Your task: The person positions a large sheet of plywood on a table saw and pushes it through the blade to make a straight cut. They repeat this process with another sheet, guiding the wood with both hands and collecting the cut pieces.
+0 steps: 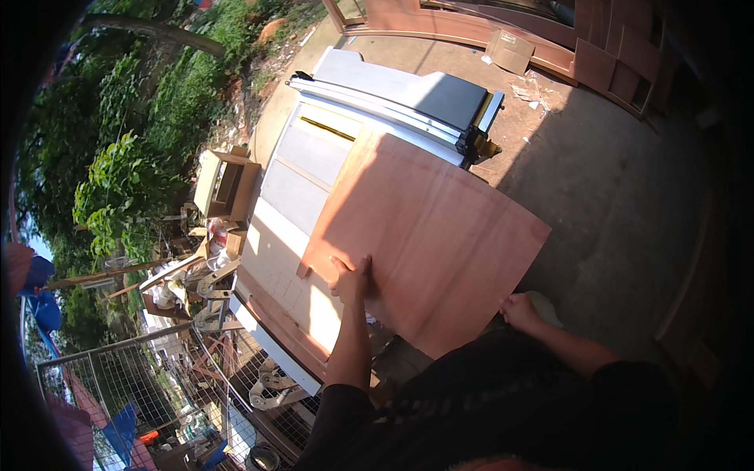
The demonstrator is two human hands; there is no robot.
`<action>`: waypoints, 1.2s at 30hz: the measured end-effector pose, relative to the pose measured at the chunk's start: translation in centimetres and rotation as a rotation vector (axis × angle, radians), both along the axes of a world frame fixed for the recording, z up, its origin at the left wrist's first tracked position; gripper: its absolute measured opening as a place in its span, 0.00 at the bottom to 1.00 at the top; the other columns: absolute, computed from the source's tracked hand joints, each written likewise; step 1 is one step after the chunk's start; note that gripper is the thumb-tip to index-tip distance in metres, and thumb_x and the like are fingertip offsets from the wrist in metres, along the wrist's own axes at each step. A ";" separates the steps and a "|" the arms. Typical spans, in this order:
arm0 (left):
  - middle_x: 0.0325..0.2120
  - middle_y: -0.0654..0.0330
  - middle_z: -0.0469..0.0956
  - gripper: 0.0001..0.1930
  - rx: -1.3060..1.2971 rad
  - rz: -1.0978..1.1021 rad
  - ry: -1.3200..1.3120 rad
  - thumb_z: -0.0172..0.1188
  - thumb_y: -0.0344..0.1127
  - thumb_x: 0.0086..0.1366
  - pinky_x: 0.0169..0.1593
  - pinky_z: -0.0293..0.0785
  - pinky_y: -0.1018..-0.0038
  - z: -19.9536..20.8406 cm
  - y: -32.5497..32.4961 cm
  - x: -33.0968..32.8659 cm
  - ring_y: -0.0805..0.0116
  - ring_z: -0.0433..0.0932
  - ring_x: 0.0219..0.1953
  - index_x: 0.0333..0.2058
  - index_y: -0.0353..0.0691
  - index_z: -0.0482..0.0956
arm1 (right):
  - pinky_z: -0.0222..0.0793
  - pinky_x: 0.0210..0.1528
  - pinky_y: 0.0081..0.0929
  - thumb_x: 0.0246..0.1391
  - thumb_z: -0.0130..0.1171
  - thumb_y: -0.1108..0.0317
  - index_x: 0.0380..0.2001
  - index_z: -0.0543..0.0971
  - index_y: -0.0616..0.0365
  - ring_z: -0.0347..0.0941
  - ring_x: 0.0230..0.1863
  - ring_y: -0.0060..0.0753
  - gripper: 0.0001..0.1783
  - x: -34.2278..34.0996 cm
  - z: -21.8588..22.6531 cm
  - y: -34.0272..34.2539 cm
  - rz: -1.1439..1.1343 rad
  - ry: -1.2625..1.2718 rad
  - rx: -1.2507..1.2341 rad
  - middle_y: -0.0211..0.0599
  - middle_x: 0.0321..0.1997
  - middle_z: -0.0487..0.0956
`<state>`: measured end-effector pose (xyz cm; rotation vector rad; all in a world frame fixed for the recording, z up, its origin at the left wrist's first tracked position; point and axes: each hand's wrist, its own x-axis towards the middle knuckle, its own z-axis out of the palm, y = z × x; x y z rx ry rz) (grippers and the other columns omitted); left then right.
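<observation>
A large reddish-brown plywood sheet (432,235) lies slanted over the table saw (294,184), its right part reaching past the saw's side. At the sheet's near left edge is my left hand (351,280), closed on the wood with the thumb side up. My right hand (519,312) pinches the sheet's right edge close to my body, fingers curled. Beyond the sheet runs the saw's metal rip fence (377,118). A yellow strip (326,128) shows on the saw top beside the sheet's far corner. The sheet hides much of the saw top.
A pale board with a brown edge (283,310) adjoins the saw's near left side. Left of it stand a cardboard box (228,184), scrap wood and a wire mesh fence (157,385). Wooden door frames (463,27) and a flattened carton (509,52) lie at the back.
</observation>
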<state>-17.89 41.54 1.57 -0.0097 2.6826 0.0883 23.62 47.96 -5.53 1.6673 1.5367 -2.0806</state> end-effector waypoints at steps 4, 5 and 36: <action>0.61 0.17 0.47 0.59 0.010 -0.004 0.005 0.68 0.71 0.50 0.62 0.65 0.43 0.0 0.1 -0.1 0.24 0.57 0.64 0.75 0.68 0.42 | 0.65 0.22 0.32 0.64 0.54 0.61 0.20 0.77 0.63 0.71 0.17 0.27 0.21 -0.2 -0.1 0.0 -0.009 0.001 -0.001 0.34 0.14 0.74; 0.61 0.17 0.47 0.59 0.009 -0.003 0.008 0.68 0.71 0.50 0.62 0.65 0.43 -0.1 0.1 -0.2 0.23 0.57 0.64 0.75 0.68 0.42 | 0.65 0.22 0.32 0.64 0.54 0.61 0.20 0.77 0.63 0.71 0.17 0.26 0.21 -0.4 0.0 0.1 -0.011 0.002 -0.002 0.34 0.14 0.74; 0.58 0.24 0.55 0.61 0.011 0.014 0.010 0.69 0.72 0.47 0.59 0.69 0.48 0.2 0.9 -3.4 0.31 0.60 0.60 0.75 0.70 0.44 | 0.69 0.29 0.38 0.61 0.57 0.59 0.21 0.80 0.63 0.75 0.21 0.34 0.20 -3.4 -0.2 0.8 0.028 -0.058 0.050 0.43 0.17 0.76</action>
